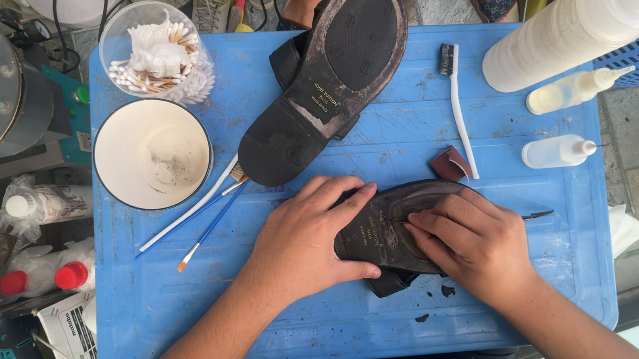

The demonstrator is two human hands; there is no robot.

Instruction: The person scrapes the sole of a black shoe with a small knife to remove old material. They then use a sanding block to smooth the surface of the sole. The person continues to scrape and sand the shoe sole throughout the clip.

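1. Both forearms are seen at the near edge, reaching onto the blue tray.
2. A dark shoe, sole up, is held down near the middle of the tray; black flecks lie just near of it.
3. It is steadied by the left hand, laid flat with fingers spread over the heel end, gripping nothing.
4. The right hand is pressed on the forepart, fingertips together on the sole; whether a thin dark tool tip showing to its right is held cannot be told.
5. Sole scraping or peeling is judged to be in hand; firm downward steadying is called for next.
6. Farther off lie a second upturned shoe, brushes, a toothbrush and a white bowl.
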